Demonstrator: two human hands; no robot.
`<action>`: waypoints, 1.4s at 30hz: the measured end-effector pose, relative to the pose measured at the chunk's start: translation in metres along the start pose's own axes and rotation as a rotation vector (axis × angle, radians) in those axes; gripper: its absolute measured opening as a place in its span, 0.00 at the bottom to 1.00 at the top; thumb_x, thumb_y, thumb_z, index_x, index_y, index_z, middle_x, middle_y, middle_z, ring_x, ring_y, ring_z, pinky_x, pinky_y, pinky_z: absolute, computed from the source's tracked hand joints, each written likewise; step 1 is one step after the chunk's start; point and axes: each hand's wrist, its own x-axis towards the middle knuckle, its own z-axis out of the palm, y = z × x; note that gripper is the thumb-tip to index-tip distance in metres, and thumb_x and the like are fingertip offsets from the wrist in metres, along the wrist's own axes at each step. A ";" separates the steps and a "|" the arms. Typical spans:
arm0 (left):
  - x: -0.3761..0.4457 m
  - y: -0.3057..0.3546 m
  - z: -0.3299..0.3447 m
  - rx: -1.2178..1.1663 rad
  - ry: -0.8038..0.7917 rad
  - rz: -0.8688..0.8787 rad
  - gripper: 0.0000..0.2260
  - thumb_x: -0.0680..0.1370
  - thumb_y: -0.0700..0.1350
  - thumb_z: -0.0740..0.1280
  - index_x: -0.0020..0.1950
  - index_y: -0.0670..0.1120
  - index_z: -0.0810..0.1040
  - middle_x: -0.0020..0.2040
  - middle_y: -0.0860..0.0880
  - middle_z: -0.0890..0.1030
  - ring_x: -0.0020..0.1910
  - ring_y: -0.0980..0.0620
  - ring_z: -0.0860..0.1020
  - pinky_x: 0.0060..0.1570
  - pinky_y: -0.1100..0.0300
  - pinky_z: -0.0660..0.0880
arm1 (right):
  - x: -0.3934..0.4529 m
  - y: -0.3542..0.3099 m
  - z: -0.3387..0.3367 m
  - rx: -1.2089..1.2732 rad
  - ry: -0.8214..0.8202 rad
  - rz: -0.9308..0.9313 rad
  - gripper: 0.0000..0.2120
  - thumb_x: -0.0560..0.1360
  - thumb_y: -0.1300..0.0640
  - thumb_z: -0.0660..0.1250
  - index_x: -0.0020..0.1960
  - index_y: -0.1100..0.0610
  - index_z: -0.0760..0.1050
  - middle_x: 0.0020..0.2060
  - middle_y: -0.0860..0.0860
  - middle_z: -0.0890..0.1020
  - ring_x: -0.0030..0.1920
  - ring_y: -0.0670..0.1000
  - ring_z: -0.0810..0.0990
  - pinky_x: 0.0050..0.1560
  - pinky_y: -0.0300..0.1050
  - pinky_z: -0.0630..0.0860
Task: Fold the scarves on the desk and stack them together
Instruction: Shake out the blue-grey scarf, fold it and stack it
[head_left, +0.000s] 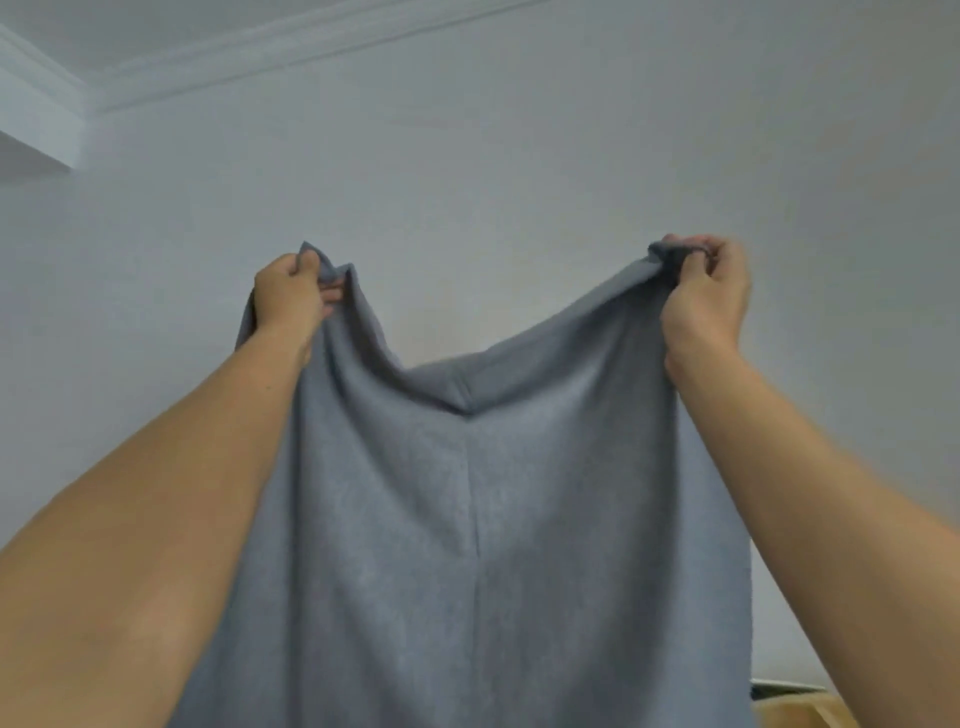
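Scarf (467, 519) held up mid-frame against the wall, hanging to the bottom edge. Left hand (291, 296) and right hand (706, 296) each pinch a top corner, well apart. Step: spreading for first fold. Next, probably: bring corners together evenly.

The grey scarf (467, 519) is running off the bottom edge, so its lower end is going unseen. It's blocking everything behind it, table included. Both forearms are getting cut off at the frame's sides. At bottom right, a tan object (795, 712) is peeking out, too clipped to identify.
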 end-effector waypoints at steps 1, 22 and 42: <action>-0.005 -0.006 0.002 -0.013 -0.040 -0.049 0.11 0.86 0.50 0.58 0.47 0.50 0.73 0.50 0.42 0.84 0.40 0.51 0.84 0.40 0.58 0.80 | -0.008 0.003 0.001 0.002 -0.014 0.014 0.15 0.79 0.65 0.56 0.44 0.49 0.75 0.49 0.52 0.85 0.52 0.47 0.84 0.61 0.48 0.79; -0.237 -0.310 -0.169 0.240 -0.030 -0.976 0.14 0.85 0.59 0.59 0.64 0.53 0.75 0.45 0.55 0.79 0.40 0.56 0.74 0.45 0.53 0.73 | -0.230 0.170 -0.270 -1.213 -0.029 0.474 0.14 0.82 0.64 0.52 0.59 0.57 0.74 0.53 0.59 0.78 0.55 0.56 0.76 0.52 0.42 0.66; -0.511 -0.385 -0.201 1.281 -1.254 -0.857 0.17 0.87 0.47 0.53 0.57 0.38 0.78 0.58 0.37 0.80 0.58 0.36 0.78 0.56 0.48 0.75 | -0.406 0.199 -0.438 -1.573 -0.909 1.248 0.10 0.82 0.63 0.56 0.51 0.63 0.76 0.48 0.59 0.79 0.48 0.60 0.79 0.46 0.51 0.77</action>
